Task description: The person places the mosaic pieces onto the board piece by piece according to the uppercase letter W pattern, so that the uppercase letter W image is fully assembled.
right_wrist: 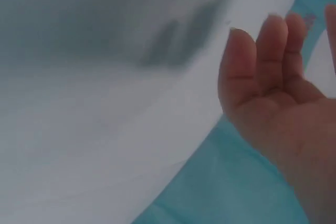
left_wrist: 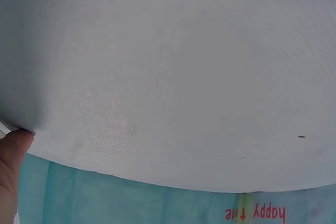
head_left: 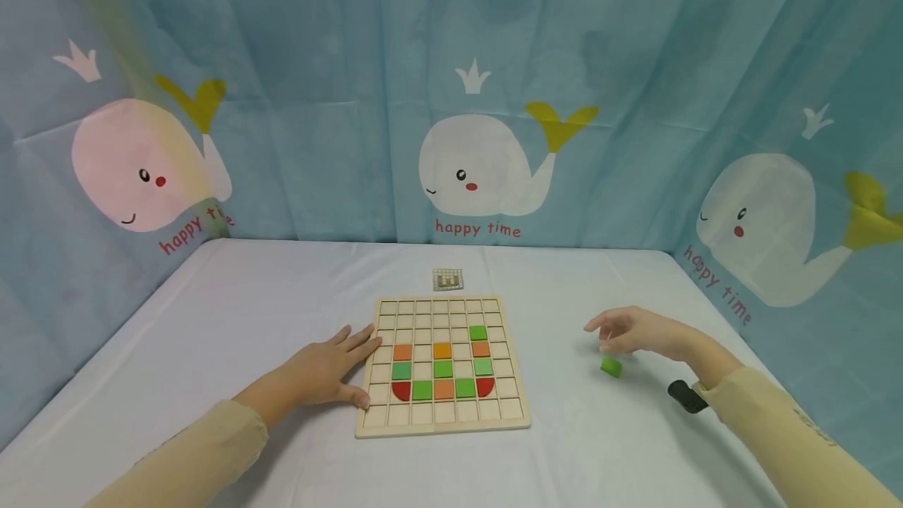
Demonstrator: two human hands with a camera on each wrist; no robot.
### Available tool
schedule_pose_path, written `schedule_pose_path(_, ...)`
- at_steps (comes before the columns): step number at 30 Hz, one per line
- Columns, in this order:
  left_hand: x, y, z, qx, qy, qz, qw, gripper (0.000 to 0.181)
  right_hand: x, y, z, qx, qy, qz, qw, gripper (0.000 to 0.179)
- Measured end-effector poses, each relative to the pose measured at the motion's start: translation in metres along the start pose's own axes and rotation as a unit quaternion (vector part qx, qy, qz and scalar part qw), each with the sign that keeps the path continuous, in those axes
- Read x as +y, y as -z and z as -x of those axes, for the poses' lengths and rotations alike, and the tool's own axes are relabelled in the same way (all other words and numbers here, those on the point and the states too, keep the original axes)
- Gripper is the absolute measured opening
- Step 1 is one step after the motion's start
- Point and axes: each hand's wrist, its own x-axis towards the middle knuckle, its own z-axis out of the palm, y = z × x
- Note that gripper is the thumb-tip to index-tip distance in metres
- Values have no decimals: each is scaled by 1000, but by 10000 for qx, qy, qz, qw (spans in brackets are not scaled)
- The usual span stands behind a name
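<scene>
A square wooden grid board (head_left: 423, 353) lies on the table with coloured tiles in some of its cells. They are green, orange and light green squares, with a red rounded tile (head_left: 401, 391) at each lower corner of the pattern. My left hand (head_left: 320, 371) rests at the board's left edge, fingers spread and touching the frame; in the left wrist view only its thumb side (left_wrist: 13, 153) shows. Over the table right of the board, my right hand (head_left: 635, 332) hovers with loosely bent fingers, holding nothing. Just below its fingers lies a green block (head_left: 611, 367), partly cut off in the right wrist view.
A small card with a grid pattern (head_left: 447, 279) lies behind the board. The black wrist camera (head_left: 687, 397) sticks out beneath the right wrist. A white cloth (head_left: 296, 273) covers the table, and a blue curtain with whale prints (head_left: 317, 100) hangs around its back and sides.
</scene>
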Motion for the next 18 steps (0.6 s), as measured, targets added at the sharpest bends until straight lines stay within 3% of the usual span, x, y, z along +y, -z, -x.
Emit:
schedule_pose_path(10,1,-1,-3,-95,75,57,9999,103,32,6,3,-606,-197,-51,9980,42)
schedule_pose_path(18,1,-1,-1,-54,76,135,9999,103,38,1,1,-384,49,556,9977,34)
